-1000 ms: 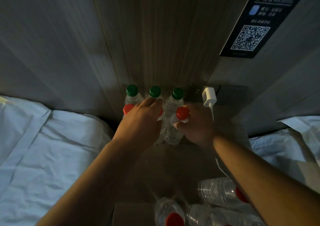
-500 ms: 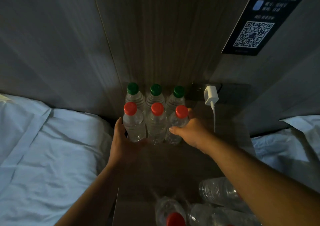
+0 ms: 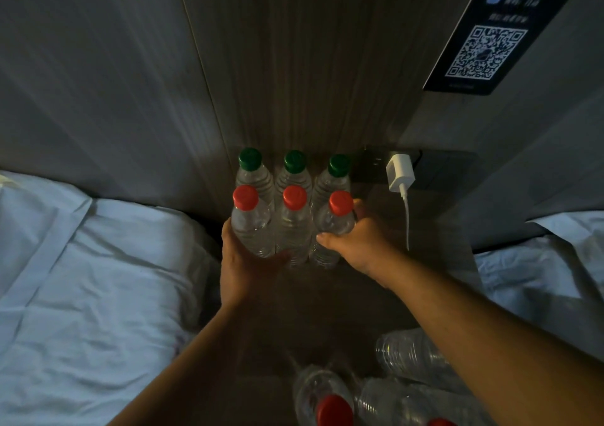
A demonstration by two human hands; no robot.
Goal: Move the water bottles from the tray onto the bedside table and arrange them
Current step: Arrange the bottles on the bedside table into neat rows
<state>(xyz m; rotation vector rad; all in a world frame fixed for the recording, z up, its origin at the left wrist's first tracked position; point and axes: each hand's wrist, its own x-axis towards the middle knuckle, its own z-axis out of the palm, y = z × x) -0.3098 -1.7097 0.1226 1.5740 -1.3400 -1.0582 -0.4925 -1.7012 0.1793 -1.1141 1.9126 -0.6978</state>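
Note:
Six clear water bottles stand upright at the back of the wooden bedside table. Three green-capped bottles line the wall, and three red-capped bottles stand directly in front of them. My left hand cups the left red-capped bottle from its outer side, with the thumb across the row's base. My right hand grips the right red-capped bottle, thumb in front and fingers behind. More bottles lie on their sides at the bottom edge; whatever they rest on is too dark to make out.
A white charger is plugged into the wall socket right of the bottles, and its cable hangs down to the table. A dark QR-code sign hangs at upper right. White bedding lies to the left and right.
One second ago my left hand covered the middle red cap and my right hand held the right bottle higher up. Both hands have since dropped to the two ends of the front row.

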